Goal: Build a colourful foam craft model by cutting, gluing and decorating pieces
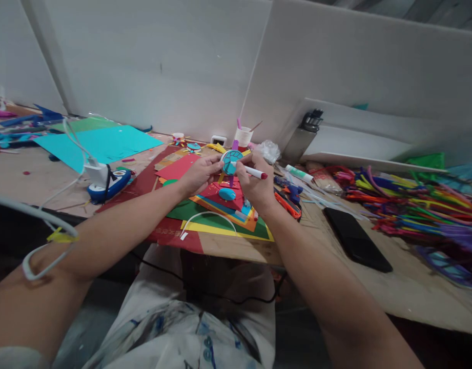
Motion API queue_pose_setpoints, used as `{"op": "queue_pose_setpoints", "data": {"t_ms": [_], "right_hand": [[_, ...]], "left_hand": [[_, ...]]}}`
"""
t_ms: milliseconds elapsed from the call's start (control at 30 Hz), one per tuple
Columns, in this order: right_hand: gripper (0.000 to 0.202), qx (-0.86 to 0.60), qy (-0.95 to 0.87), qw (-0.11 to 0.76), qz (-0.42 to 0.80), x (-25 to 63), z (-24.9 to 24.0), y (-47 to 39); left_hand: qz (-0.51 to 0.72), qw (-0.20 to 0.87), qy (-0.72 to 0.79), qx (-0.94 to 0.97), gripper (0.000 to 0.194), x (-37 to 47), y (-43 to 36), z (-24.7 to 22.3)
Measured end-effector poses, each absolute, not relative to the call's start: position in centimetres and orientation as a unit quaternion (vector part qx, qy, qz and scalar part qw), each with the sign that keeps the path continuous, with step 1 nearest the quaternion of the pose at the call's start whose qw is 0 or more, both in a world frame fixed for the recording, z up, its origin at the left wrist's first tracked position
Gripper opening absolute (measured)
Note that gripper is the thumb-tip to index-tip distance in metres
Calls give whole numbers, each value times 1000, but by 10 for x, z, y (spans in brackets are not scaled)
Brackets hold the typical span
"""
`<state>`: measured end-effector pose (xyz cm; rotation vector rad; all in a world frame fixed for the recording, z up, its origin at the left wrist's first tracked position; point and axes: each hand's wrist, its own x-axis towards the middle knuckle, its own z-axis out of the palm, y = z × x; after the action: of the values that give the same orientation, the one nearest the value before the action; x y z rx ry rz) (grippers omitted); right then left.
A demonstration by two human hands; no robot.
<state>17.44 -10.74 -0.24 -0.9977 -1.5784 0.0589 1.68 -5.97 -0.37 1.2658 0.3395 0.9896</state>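
Note:
Between my hands is a round blue paper disc (231, 160) with dark lines drawn on it and purple and yellow strips sticking out around it. My left hand (199, 175) pinches its left edge. In my right hand (258, 179) is a white marker pen (253, 171) with a red end, its tip at the disc's face. Below them lies a stack of coloured paper (216, 197), red, green, yellow and orange. A small blue paper oval (227, 193) rests on the red sheet.
A black phone (356, 238) and a heap of pipe cleaners (412, 195) lie at right. Scissors (287, 205) with orange handles are beside my right wrist. A white cup (243, 137) stands behind the disc. At left are a charger on a blue base (109, 185) and a turquoise sheet (101, 146).

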Motion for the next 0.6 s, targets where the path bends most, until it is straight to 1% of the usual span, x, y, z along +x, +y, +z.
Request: {"op": "queue_pose_setpoints", "data": {"t_ms": [333,500,600], "right_hand": [[17,-430,-679,595,21,174,-2,-108],[19,-434,-681,589,16,174,-1,-109],[17,-438,-682,585,17,174,-1,-109]], "left_hand": [[442,685,149,559,28,17,-58,-5],[445,676,148,568,35,17,-59,-4],[443,675,144,572,36,17,-58,-5]]}}
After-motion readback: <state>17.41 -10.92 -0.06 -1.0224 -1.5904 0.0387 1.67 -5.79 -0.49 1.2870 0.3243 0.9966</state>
